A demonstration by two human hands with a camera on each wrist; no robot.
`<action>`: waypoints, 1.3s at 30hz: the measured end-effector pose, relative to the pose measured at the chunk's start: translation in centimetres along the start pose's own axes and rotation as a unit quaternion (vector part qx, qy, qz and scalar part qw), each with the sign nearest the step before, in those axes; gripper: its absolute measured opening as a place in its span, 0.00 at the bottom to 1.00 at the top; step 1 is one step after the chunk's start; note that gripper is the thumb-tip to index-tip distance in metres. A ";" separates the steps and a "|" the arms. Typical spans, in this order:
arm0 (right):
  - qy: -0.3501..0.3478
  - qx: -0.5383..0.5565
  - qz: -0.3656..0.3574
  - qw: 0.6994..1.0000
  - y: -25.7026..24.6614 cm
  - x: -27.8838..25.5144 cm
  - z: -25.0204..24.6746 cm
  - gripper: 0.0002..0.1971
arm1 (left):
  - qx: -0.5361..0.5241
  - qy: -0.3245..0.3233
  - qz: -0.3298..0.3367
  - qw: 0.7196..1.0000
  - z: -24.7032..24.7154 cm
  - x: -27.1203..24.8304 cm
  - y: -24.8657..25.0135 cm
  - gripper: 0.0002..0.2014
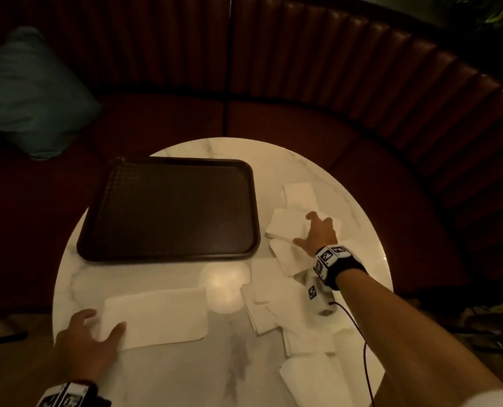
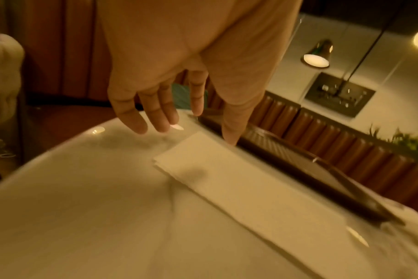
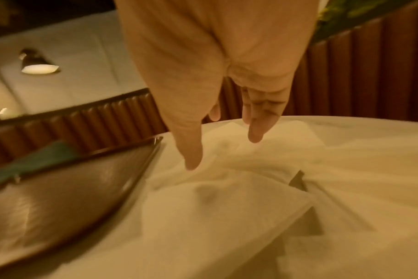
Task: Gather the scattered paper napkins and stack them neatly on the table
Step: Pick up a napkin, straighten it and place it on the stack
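A flat white napkin stack [image 1: 159,315] lies near the round marble table's [image 1: 185,374] front left. My left hand [image 1: 104,321] is open at its left end, thumb on the paper. In the left wrist view the left hand's fingers [image 2: 141,124] hang straight just above the table beside this napkin stack [image 2: 239,186]. Several loose napkins [image 1: 276,301] lie scattered along the right side. My right hand [image 1: 307,229] is spread open over a folded napkin [image 1: 285,226] there. The right thumb [image 3: 191,160] touches the rumpled napkins [image 3: 227,207].
A dark brown tray [image 1: 168,210], bare inside, sits on the table's far left, close to both hands, with its rim [image 3: 141,169] beside the right thumb. A dark red booth seat [image 1: 303,113] curves behind with a teal cushion [image 1: 30,92]. A thin black cable [image 1: 359,330] hangs under my right forearm.
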State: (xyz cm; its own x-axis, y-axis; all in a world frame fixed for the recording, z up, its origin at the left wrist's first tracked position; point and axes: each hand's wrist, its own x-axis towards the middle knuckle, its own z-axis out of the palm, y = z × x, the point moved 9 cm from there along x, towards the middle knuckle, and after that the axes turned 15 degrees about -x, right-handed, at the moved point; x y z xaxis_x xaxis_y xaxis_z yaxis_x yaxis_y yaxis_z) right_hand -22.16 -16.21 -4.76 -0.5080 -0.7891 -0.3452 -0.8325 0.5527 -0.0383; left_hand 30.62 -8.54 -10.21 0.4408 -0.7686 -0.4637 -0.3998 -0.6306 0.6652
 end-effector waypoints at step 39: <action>0.092 0.357 -0.411 0.834 -10.4 -26.5 -7.1 0.13 | -0.436 -0.369 0.078 0.817 2.7 -14.4 14.3 0.28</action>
State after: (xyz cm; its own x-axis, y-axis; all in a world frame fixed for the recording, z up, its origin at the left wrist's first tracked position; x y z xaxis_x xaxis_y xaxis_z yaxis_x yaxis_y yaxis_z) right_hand -1.56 -2.93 11.46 0.0892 -0.9717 0.2187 -0.6059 -0.2272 -0.7624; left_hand 16.35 -6.79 4.38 -0.2945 -0.8910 -0.3456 0.4611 -0.4493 0.7652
